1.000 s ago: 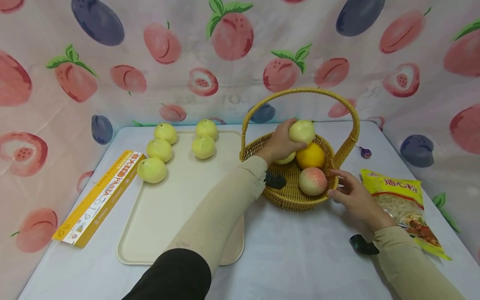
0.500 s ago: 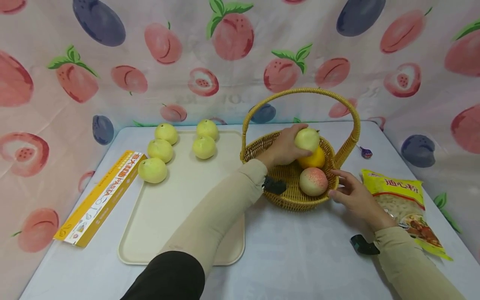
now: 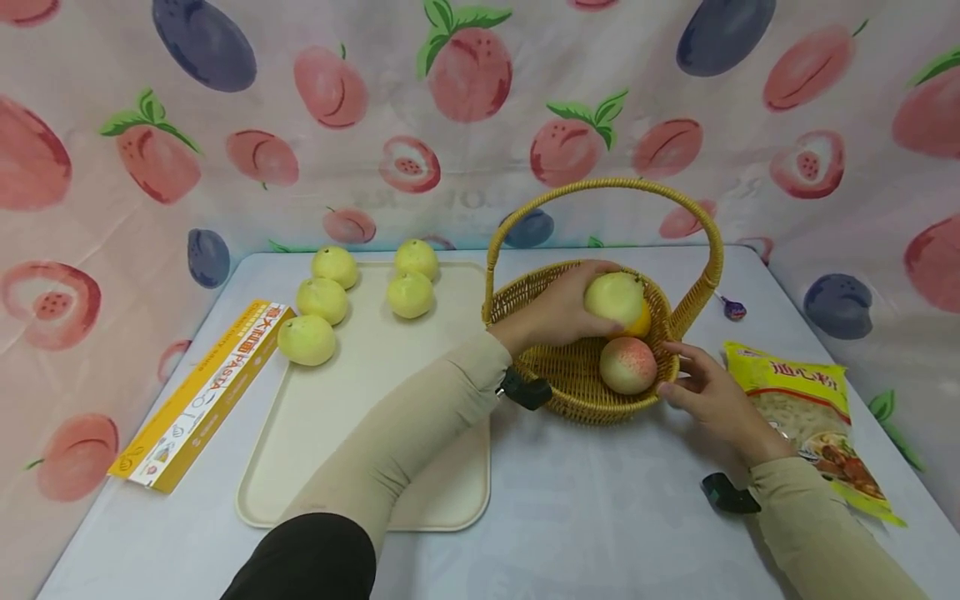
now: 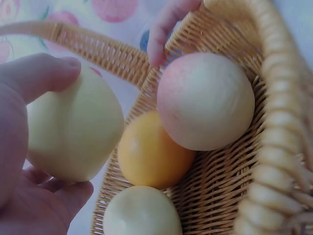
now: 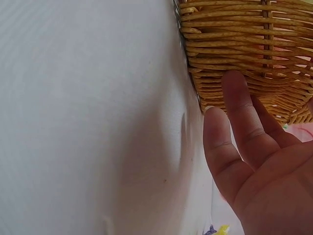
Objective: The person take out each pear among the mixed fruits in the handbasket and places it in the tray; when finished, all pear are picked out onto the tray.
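Note:
My left hand (image 3: 564,307) grips a pale yellow-green round fruit (image 3: 613,298) over the wicker basket (image 3: 581,414). In the left wrist view, the thumb lies over this fruit (image 4: 80,125) and fingertips curl beneath it. The basket contains a pink-blushed peach (image 3: 627,365), an orange (image 4: 155,152) and another pale round fruit (image 4: 142,213); the held fruit and hand mostly cover the latter two in the head view. My right hand (image 3: 708,396) touches the basket's right side at the rim, and in the right wrist view its fairly straight fingers (image 5: 239,98) rest against the woven wall.
A beige tray (image 3: 360,450) on the left bears several pale round fruits (image 3: 322,300). Beside it lies a pasta box (image 3: 202,396). A yellow pasta bag (image 3: 810,417) and a wrapped lollipop (image 3: 733,309) sit to the right. The basket's tall handle (image 3: 607,184) arches overhead.
My left hand has lowered the pale fruit into the basket area, moving slightly right and towards me, in front of the orange. The right hand stays at the basket's side.

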The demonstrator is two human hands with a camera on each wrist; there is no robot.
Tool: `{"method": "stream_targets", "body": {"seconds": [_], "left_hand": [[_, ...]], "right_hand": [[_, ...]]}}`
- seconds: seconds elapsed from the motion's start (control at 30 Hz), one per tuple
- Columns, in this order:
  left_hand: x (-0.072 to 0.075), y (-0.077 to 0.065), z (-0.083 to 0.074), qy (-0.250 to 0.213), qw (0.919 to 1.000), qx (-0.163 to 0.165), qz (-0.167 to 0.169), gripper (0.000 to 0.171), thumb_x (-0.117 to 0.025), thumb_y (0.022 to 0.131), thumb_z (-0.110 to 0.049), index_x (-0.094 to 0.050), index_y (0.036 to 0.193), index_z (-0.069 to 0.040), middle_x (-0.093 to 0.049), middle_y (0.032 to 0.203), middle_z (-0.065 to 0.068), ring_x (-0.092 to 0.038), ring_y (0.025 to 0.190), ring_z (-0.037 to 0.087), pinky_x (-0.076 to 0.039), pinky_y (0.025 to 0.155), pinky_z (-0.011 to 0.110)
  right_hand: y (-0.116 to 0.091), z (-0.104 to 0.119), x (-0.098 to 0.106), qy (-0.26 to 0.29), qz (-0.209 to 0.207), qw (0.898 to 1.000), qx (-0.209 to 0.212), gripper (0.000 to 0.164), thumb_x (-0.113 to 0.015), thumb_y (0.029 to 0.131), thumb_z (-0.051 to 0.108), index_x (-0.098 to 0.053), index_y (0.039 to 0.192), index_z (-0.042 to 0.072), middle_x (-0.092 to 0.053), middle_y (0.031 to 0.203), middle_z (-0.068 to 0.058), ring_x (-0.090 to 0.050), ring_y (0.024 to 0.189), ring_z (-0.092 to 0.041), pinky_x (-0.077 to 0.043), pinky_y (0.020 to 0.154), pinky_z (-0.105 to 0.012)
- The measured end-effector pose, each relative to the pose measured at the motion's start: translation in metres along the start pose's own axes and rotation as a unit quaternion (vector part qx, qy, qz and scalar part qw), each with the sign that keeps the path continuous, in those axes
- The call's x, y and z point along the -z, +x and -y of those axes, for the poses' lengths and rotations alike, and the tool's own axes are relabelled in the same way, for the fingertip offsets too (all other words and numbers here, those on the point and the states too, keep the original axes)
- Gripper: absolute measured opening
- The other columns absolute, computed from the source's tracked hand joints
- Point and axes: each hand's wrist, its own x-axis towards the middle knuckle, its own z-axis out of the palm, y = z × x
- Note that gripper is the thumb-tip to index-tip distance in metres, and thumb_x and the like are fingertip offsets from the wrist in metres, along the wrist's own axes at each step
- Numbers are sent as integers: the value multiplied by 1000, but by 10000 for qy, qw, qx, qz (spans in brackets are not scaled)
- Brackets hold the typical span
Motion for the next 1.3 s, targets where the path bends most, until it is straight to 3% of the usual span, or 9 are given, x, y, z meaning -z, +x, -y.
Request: {"method": "stream_targets", "body": {"seconds": [0.47, 0.7, 1.03, 1.3], "left_hand": [[17, -56, -10, -658, 9973, -62, 313, 75, -79, 85, -23, -40, 148, -14, -49, 134, 6, -54, 110, 19, -53, 84, 28], [29, -86, -8, -519, 9974, 75, 495, 75, -79, 84, -25, -39, 148, -17, -47, 138, 4, -54, 114, 19, -50, 89, 30], [49, -133, 7, -659, 9969, 269, 334, 75, -80, 83, -19, -40, 146, -13, -48, 138, 5, -53, 120, 19, -49, 96, 37], [61, -164, 28, -555, 9974, 439, -127, 73, -80, 82, -18, -43, 144, -8, -49, 136, 7, -51, 122, 22, -44, 100, 47]], "right_hand": [[1, -2, 1, -109, -18, 9999, -88, 66, -62, 101, 18, -27, 154, 0, -33, 146, -37, -57, 95, -1, -51, 77, -20], [1, -2, 1, -166, 12, 9997, -156, 66, -62, 102, 20, -26, 155, 1, -33, 148, -36, -57, 98, -5, -52, 78, -20], [1, -1, 1, -180, 19, 9998, -23, 65, -61, 102, 19, -27, 153, -1, -34, 146, -38, -57, 96, -1, -51, 78, -19], [1, -2, 0, -124, 32, 9999, 27, 65, -62, 102, 18, -27, 153, -1, -34, 146, -38, -57, 95, 0, -51, 78, -19]]}}
